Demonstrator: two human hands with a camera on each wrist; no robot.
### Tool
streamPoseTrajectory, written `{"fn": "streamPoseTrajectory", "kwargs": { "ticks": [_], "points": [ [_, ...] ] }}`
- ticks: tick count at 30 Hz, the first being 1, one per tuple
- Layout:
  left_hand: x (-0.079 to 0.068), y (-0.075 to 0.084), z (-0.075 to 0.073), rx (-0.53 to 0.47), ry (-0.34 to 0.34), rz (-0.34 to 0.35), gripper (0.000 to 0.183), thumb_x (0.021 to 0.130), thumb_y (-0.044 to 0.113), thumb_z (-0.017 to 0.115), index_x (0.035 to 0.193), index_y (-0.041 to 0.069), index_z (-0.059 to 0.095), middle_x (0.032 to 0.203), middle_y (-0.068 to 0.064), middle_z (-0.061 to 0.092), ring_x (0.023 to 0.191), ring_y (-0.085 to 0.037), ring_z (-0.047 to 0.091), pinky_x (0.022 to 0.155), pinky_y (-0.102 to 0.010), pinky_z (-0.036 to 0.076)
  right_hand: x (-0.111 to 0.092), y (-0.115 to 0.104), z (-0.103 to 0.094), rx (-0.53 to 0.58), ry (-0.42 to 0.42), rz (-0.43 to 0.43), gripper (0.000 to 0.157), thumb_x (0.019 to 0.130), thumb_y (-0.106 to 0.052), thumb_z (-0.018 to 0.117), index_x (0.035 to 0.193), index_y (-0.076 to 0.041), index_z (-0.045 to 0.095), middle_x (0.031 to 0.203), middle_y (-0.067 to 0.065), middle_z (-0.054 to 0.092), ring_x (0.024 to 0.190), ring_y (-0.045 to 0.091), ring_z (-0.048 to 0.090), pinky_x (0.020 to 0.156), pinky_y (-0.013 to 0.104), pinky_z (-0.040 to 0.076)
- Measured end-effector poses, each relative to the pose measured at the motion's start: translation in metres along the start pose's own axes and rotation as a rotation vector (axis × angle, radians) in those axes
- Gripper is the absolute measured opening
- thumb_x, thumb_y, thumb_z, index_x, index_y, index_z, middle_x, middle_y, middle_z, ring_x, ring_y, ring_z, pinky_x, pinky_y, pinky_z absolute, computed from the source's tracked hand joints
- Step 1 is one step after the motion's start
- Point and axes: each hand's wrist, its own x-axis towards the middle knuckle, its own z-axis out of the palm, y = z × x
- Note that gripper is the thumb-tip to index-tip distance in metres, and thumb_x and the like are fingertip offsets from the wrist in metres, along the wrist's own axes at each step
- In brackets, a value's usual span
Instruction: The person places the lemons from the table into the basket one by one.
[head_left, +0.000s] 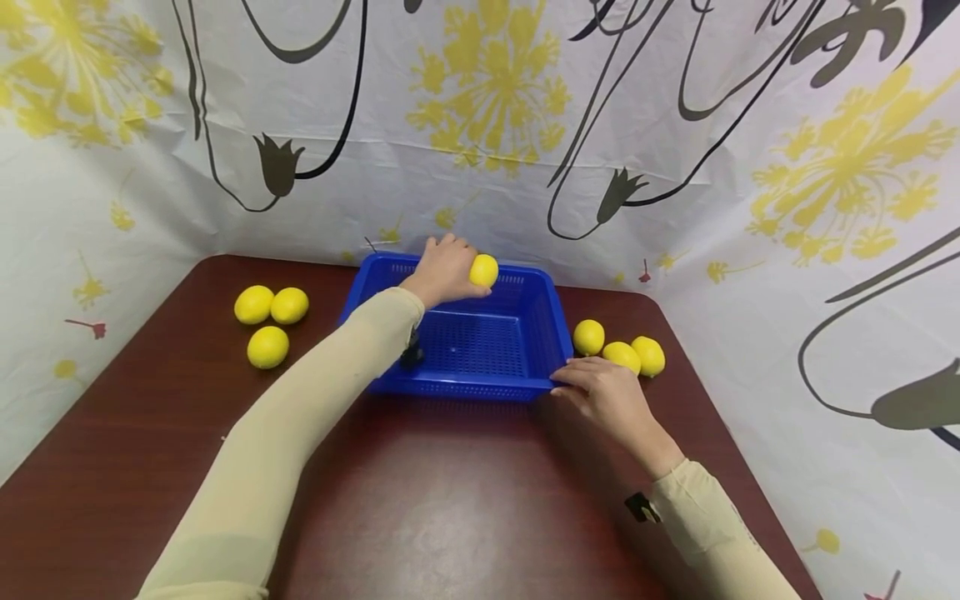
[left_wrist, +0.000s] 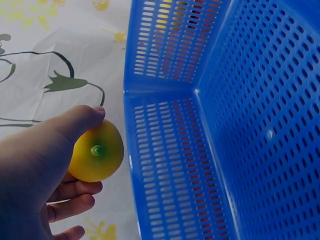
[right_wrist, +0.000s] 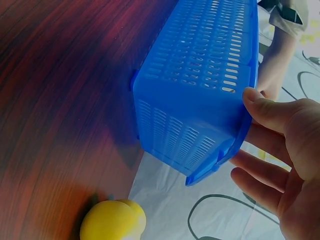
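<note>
While the left hand (head_left: 444, 273) grips a held lemon (head_left: 484, 271) at the far side of the blue basket (head_left: 450, 387), the right hand (head_left: 609, 398) pinches the rim at the basket's near right corner, thumb and fingers on it. Hands well apart.

Held lemon: bright yellow, rounded, smooth. The left wrist view shows a small pale-green stem nub with a greenish patch around it, fading to yellow outward. Thumb lies along its upper side, fingers behind. In the head view it overlaps the basket's far wall; in the left wrist view it is just beside the rim, against white cloth. Exact height over the basket: cannot tell.

Basket: rectangular, glossy plastic, strong blue. Walls have rows of narrow slots, floor is a grid of small holes, rim is a plain smooth band.

Left of the basket, three more yellow lemons: a rear-left lemon (head_left: 254, 305), an inner lemon (head_left: 289, 306) right next to it, and a front lemon (head_left: 267, 347) nearer the person. Right of the basket, three again, clustered: a rear lemon (head_left: 588, 337) closest to the wall, a middle lemon (head_left: 622, 355) partly behind the right hand, and an outer lemon (head_left: 648, 357) farthest out.

Under the basket: dark reddish-brown table (head_left: 420, 500), shiny in front. Behind the basket: white cloth (head_left: 322, 225) with yellow and grey flower prints.
</note>
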Motion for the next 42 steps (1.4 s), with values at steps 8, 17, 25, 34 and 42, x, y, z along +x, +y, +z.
{"fn": "streamPoseTrajectory", "kwargs": {
  "ticks": [8, 17, 25, 34, 42],
  "points": [
    [0.011, 0.015, 0.015, 0.032, -0.036, 0.033, 0.061, 0.084, 0.064, 0.065, 0.121, 0.015, 0.065, 0.122, -0.007, 0.063, 0.115, -0.028, 0.051, 0.101, -0.052, 0.040, -0.001, 0.000, -0.002, -0.002, -0.011, 0.011, 0.023, 0.074, -0.024, 0.087, 0.094, -0.016, 0.079, 0.094, 0.002, 0.079, 0.095, 0.021, 0.075, 0.086, 0.040, 0.060],
    [0.021, 0.028, 0.022, 0.051, -0.056, 0.051, 0.062, 0.085, 0.065, 0.064, 0.122, 0.015, 0.065, 0.125, -0.007, 0.063, 0.117, -0.028, 0.051, 0.103, -0.053, 0.040, 0.000, 0.000, -0.003, 0.002, -0.010, 0.011, 0.024, 0.074, -0.025, 0.087, 0.095, -0.016, 0.079, 0.095, 0.001, 0.079, 0.097, 0.021, 0.075, 0.086, 0.040, 0.060],
    [0.030, 0.029, 0.026, 0.056, -0.049, 0.051, 0.063, 0.085, 0.064, 0.065, 0.125, 0.015, 0.064, 0.125, -0.007, 0.063, 0.115, -0.027, 0.051, 0.101, -0.051, 0.041, -0.001, 0.001, -0.003, 0.008, 0.001, 0.019, 0.023, 0.074, -0.024, 0.087, 0.094, -0.016, 0.079, 0.094, 0.001, 0.079, 0.096, 0.021, 0.074, 0.085, 0.040, 0.060],
    [0.040, 0.032, 0.028, 0.057, -0.056, 0.063, 0.066, 0.085, 0.063, 0.065, 0.128, 0.014, 0.061, 0.127, -0.007, 0.061, 0.117, -0.027, 0.050, 0.101, -0.049, 0.042, -0.002, 0.002, 0.002, 0.023, 0.033, 0.002, 0.025, 0.072, -0.024, 0.088, 0.093, -0.014, 0.079, 0.092, 0.002, 0.079, 0.094, 0.022, 0.075, 0.084, 0.040, 0.060],
    [0.045, 0.036, 0.031, 0.071, -0.069, 0.082, 0.070, 0.084, 0.064, 0.066, 0.131, 0.013, 0.060, 0.131, -0.008, 0.060, 0.119, -0.027, 0.050, 0.103, -0.051, 0.042, -0.001, 0.000, 0.002, 0.021, 0.029, 0.009, 0.024, 0.073, -0.025, 0.087, 0.094, -0.015, 0.079, 0.093, 0.002, 0.079, 0.095, 0.021, 0.075, 0.084, 0.039, 0.060]
  ]
}}
